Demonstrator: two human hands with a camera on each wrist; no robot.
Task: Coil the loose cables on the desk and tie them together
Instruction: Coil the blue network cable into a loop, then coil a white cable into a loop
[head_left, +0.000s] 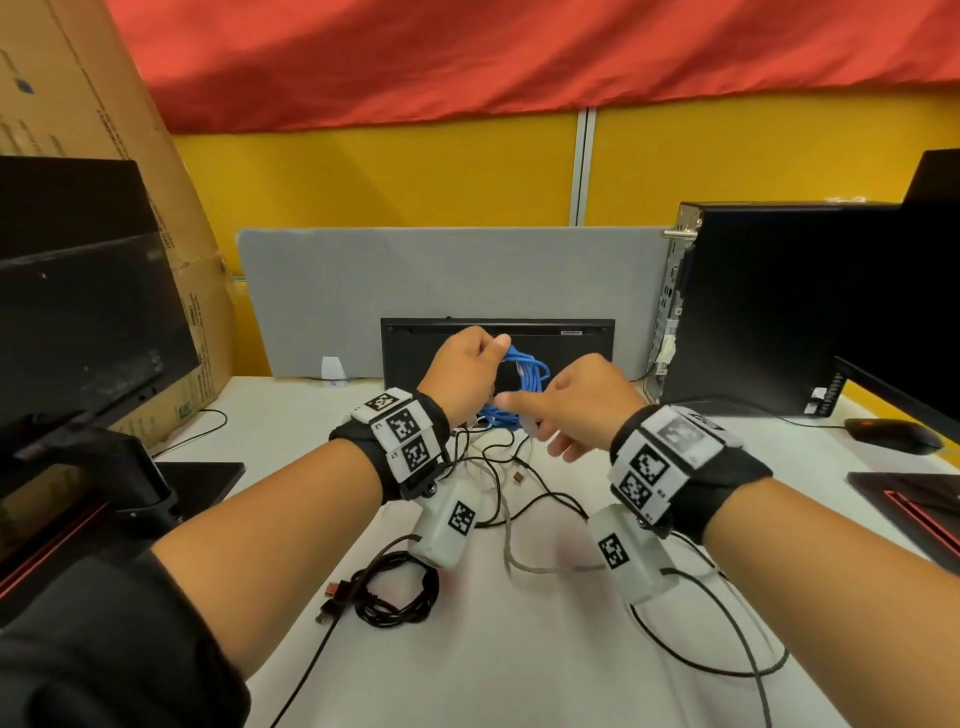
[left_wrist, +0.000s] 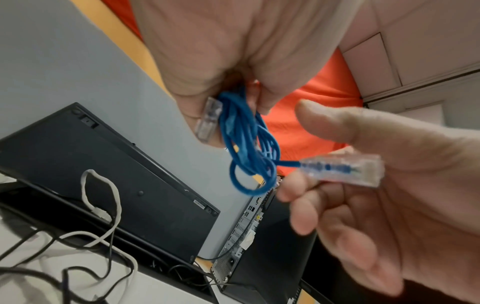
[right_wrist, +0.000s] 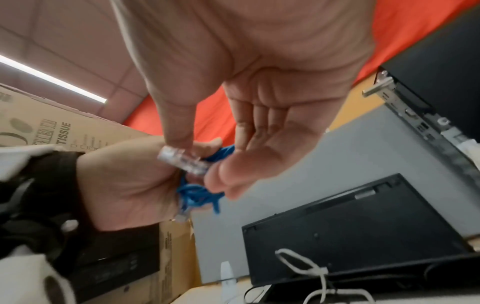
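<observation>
A blue network cable (head_left: 525, 385), wound into a loose coil, hangs above the desk in front of the upturned keyboard. My left hand (head_left: 467, 371) grips the top of the coil (left_wrist: 246, 144), and one clear plug (left_wrist: 207, 120) sticks out beside its fingers. My right hand (head_left: 569, 410) pinches the cable's other clear plug (left_wrist: 342, 171) between thumb and forefinger, just right of the coil (right_wrist: 197, 197). A short blue tail runs from that plug (right_wrist: 183, 162) into the loops. A black cable (head_left: 396, 590) lies coiled on the white desk (head_left: 519, 665) under my left wrist.
Loose black and white cables (head_left: 511, 499) tangle on the desk below my hands. A black keyboard (head_left: 410, 353) leans on the grey divider (head_left: 363, 291). A PC tower (head_left: 779, 306) and mouse (head_left: 893, 435) stand right; a monitor (head_left: 78, 312) and cardboard box (head_left: 78, 104) left.
</observation>
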